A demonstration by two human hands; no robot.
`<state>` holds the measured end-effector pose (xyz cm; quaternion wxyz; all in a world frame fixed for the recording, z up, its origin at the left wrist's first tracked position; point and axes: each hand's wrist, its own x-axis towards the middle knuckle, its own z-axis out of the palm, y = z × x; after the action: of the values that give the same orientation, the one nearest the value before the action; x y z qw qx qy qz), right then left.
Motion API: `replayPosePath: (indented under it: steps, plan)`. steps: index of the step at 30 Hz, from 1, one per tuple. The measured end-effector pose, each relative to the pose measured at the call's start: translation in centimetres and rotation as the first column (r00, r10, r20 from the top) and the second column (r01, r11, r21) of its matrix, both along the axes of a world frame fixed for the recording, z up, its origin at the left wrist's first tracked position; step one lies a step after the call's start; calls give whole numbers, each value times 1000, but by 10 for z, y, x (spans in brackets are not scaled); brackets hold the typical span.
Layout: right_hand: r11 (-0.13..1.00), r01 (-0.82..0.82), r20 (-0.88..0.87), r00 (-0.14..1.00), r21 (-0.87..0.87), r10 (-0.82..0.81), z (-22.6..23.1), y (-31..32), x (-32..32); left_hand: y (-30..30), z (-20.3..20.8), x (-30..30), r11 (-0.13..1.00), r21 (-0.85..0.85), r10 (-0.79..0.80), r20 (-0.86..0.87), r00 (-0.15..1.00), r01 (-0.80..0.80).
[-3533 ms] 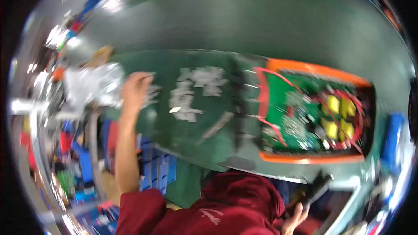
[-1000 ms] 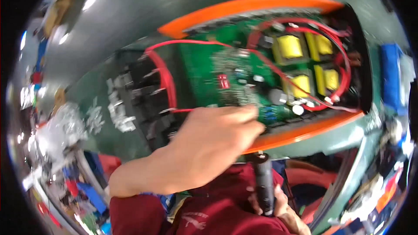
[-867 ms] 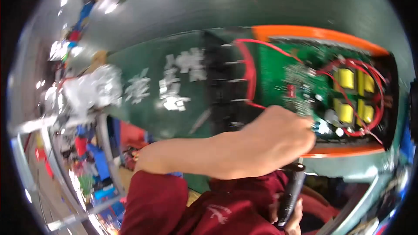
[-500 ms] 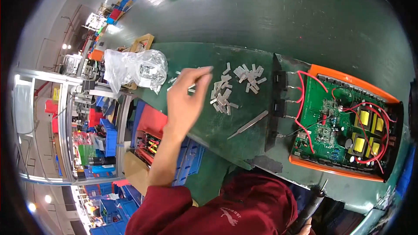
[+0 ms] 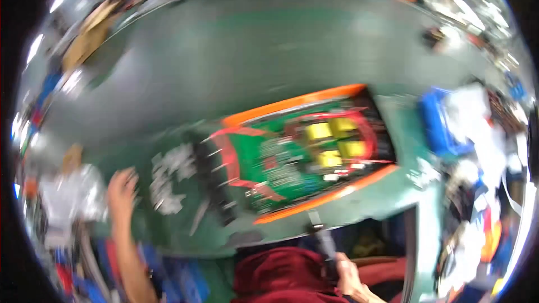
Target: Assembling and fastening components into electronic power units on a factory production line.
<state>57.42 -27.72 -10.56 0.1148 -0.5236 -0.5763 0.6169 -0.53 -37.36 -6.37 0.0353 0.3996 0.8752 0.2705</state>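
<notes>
My right hand [image 5: 349, 276] is closed around a dark electric screwdriver [image 5: 325, 244], its tip pointing up at the near edge of an orange-sided case [image 5: 306, 212]. Inside the case lie a green circuit board [image 5: 252, 160], yellow-wrapped transformers [image 5: 330, 159] and red wires. A black end panel [image 5: 213, 177] stands at its left side, joined by wires. My left hand [image 5: 120, 193] is over the table's left part, fingers curled; motion blur hides what they hold, if anything. Beside it are small flat metal pieces [image 5: 164, 191] in a loose pile and metal tweezers [image 5: 199, 217].
A clear plastic bag [image 5: 90, 191] lies left of my left hand. On the right stand a blue bin [image 5: 441, 123] and a clutter of white bags and parts [image 5: 471, 118]. The green table [image 5: 236, 45] stretches away behind the case. Cardboard [image 5: 92, 33] sits at the far left.
My view has swung to the right, so the case now sits mid-picture and the right-hand clutter shows. My right hand and more of the screwdriver have come into view, the tip close to the case.
</notes>
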Motion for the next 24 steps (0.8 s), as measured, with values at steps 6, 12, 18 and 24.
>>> replayPosePath:
  steps: [6,12,18,24]
  plan:
    - [987,-136,-81,988,-85,129,-6,0,7,-55,-71,-143,987,-122,-105,1,995,104]
    - [992,-122,-124,985,12,122,-9,-2,9,-25,-57,-111,998,46,51,19,999,-52]
    - [995,-98,-90,991,25,100,-3,-3,10,-19,-47,-96,996,-17,-87,27,996,87]
    - [986,-158,-80,985,-57,153,-2,-2,11,-47,-70,-130,915,351,135,202,970,-200]
